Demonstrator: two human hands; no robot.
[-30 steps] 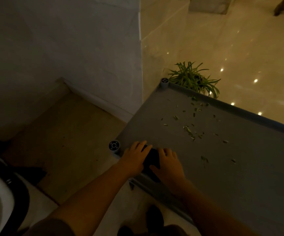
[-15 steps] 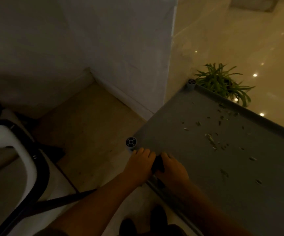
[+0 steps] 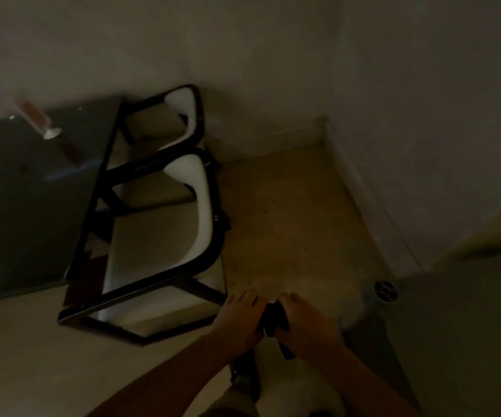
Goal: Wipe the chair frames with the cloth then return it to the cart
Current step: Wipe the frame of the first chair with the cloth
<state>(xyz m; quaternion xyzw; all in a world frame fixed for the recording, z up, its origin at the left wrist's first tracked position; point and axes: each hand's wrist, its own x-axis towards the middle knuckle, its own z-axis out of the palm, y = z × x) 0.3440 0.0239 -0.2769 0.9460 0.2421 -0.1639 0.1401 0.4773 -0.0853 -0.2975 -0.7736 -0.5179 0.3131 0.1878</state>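
Cloth in both hands, chairs not yet touched.

A dark glass table [image 3: 23, 206] fills the left, with two black-framed chairs [image 3: 165, 236] tucked at its edge; the grey cart [image 3: 460, 326] sits at the right. Between them, the left hand [image 3: 238, 322] and right hand [image 3: 305, 325] are both curled closed around the dark cloth [image 3: 273, 320], held above the floor. It looks like the start: the next move calls for bringing the cloth to the nearest frame.

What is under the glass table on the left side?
Two chairs: the near chair and the far chair have their front parts pushed under the glass table; black frames and pale seats show. Their front legs and the floor beneath are too dark to make out.
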